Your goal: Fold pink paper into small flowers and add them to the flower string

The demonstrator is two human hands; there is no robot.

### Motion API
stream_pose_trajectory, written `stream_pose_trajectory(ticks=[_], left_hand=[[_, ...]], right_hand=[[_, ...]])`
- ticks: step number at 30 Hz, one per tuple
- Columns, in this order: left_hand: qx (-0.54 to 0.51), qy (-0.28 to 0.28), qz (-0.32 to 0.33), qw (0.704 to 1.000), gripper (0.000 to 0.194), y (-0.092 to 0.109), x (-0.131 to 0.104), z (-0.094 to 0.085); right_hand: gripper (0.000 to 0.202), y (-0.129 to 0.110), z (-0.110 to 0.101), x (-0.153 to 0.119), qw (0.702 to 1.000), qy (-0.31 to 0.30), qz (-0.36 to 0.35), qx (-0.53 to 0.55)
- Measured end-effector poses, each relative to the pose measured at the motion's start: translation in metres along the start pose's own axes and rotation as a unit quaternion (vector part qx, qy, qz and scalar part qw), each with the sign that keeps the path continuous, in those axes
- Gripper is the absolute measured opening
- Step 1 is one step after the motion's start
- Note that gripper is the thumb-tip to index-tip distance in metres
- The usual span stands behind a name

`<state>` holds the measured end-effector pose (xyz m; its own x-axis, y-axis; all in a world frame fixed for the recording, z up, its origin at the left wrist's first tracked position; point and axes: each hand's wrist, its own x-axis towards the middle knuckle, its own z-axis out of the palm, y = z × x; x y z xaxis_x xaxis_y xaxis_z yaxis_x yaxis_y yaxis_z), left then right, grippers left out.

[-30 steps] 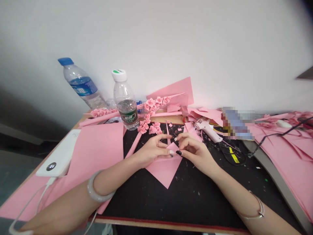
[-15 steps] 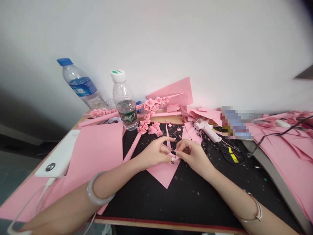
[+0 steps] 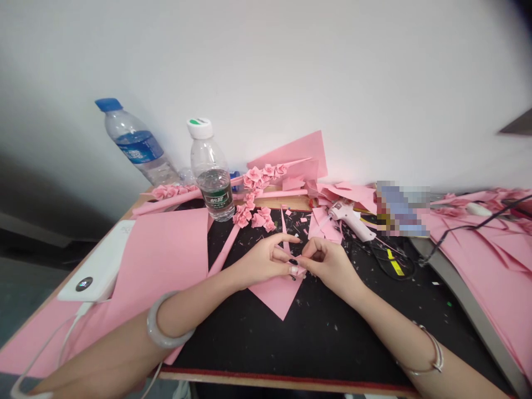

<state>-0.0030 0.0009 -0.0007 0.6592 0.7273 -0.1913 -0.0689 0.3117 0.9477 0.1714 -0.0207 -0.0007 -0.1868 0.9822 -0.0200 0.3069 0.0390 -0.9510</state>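
Between my two hands is a small folded piece of pink paper (image 3: 300,268). My left hand (image 3: 268,259) pinches it from the left with thumb and a finger, while its index finger stretches out above. From the right, my right hand (image 3: 328,265) grips the same piece between thumb and fingertips. Below them a pink paper sheet (image 3: 277,296) lies on the black mat (image 3: 324,338). Pink paper flowers (image 3: 264,219) and a rolled pink paper stem (image 3: 224,249) are beyond my left hand.
A clear bottle (image 3: 213,177) and a blue-capped bottle (image 3: 139,145) stand at the back left. A glue gun (image 3: 352,220) lies beyond my right hand, near black cables. The white power bank (image 3: 97,266) is at the left, pink sheets (image 3: 490,260) at the right.
The fingertips of both hands have shifted slightly around the small folded paper, and my right fingertips sit a little differently on it. Everything else looks the same, apart from a slight view shift.
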Motion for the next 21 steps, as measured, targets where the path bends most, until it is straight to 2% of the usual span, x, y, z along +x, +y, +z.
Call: stream_pose_trajectory(ticks=[6,15,21], left_hand=[[-0.037,-0.022,0.000,0.999,0.053,0.000,0.000,0.000],[0.052,0.003,0.003,0.999,0.058,-0.009,0.001,0.002],[0.072,0.007,0.011,0.997,0.057,-0.009,0.001,0.001]], right_hand=[[0.024,0.000,-0.001,0.000,1.000,0.006,-0.010,-0.002],[0.023,-0.001,0.003,-0.002,0.999,-0.008,-0.027,-0.020],[0.021,0.002,0.004,0.000,0.999,-0.032,0.007,0.000]])
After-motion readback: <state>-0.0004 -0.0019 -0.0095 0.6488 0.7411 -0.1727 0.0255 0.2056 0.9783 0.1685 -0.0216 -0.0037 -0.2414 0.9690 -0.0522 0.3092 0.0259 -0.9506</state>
